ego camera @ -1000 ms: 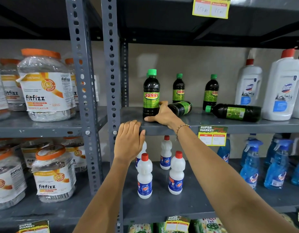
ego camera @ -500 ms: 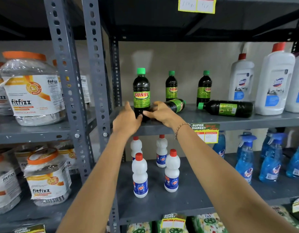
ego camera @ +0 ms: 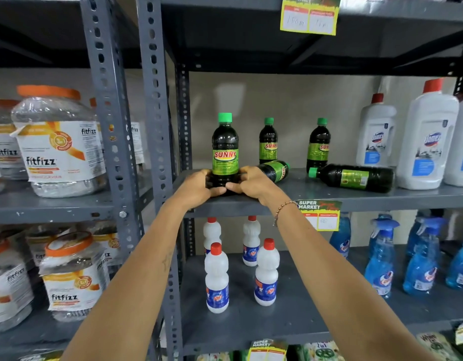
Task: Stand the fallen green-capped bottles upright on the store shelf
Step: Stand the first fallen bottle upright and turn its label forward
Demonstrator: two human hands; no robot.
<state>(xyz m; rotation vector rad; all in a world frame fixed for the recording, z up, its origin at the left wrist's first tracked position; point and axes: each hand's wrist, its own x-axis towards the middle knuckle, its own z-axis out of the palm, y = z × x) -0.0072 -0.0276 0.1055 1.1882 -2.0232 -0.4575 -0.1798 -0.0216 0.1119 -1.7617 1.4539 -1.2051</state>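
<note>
A dark green-capped Sunny bottle stands upright at the front left of the grey middle shelf. My left hand and my right hand both clasp its base, thumbs meeting in front. Behind my right hand a second green-labelled bottle lies on its side, its cap hidden. Further right a third bottle lies flat with its green cap pointing left. Two more Sunny bottles stand upright at the back.
White red-capped jugs crowd the shelf's right end. A perforated grey upright borders the left. Small white red-capped bottles and blue spray bottles fill the shelf below. Fitfizz jars sit on the left rack.
My left hand rose from the shelf's front edge and closed on the upright bottle's base. My right hand shifted from beside the bottle to grip it too.
</note>
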